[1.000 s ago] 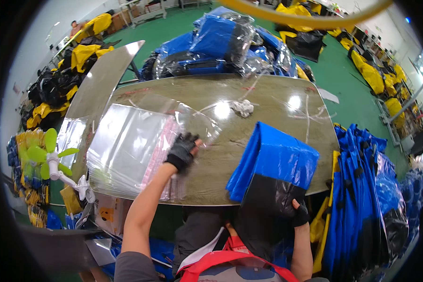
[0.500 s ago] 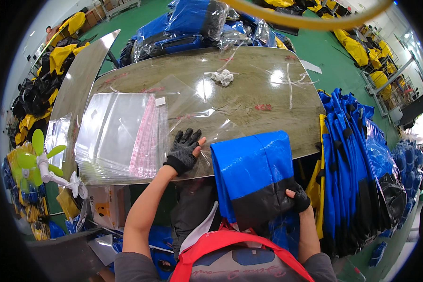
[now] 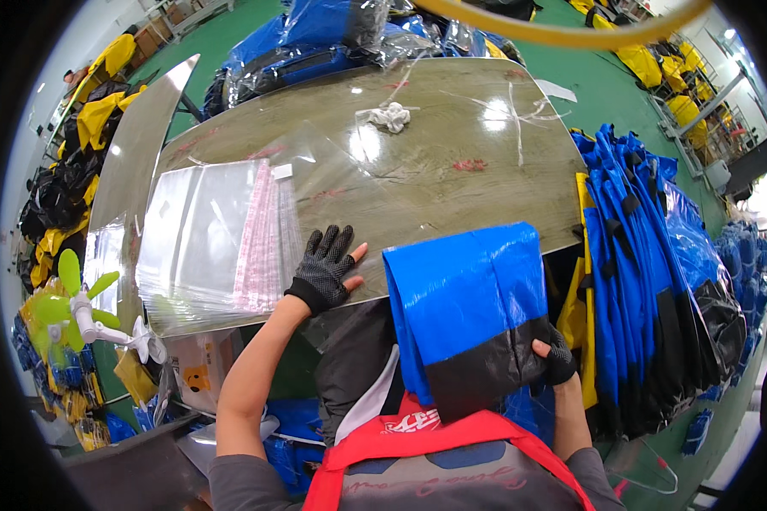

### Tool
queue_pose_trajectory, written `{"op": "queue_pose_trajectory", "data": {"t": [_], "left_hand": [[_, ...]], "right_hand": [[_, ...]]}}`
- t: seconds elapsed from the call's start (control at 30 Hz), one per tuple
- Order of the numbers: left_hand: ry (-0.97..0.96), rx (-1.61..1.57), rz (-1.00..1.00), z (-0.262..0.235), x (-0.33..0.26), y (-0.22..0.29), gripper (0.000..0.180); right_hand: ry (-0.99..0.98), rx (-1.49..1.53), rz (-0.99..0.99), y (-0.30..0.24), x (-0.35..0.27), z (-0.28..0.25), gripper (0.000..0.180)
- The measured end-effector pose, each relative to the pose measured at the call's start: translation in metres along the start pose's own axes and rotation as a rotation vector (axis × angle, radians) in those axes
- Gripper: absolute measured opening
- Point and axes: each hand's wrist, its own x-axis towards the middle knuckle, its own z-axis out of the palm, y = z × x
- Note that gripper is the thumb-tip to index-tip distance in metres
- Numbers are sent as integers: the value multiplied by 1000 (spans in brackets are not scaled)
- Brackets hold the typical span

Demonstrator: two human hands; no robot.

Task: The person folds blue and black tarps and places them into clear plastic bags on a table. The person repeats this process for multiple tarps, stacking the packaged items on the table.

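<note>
Garment (image 3: 464,307), blue and black, folded, is now hanging nearer us off the desk (image 3: 452,162) edge; our right hand (image 3: 556,356) is gripping its black end. Our left hand (image 3: 324,271) is still pressing flat, fingers spread, beside clear bags (image 3: 213,238). Blue garments (image 3: 639,255) are crowding our right.

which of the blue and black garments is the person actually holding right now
The folded blue and black garment at the table's near edge, gripped by the right hand. The other garments hang untouched at the right.
</note>
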Motion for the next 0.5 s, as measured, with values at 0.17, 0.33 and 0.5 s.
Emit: {"op": "queue_pose_trajectory", "data": {"t": [0.17, 0.33, 0.5], "left_hand": [[154, -14, 36, 20, 9, 0, 44], [88, -465, -80, 10, 8, -14, 46], [-30, -127, 21, -8, -6, -19, 48]], "right_hand": [[-21, -21, -24, 26, 12, -3, 64], [-18, -46, -1, 20, 19, 6, 64], [-33, -105, 5, 39, 23, 12, 61]]}}
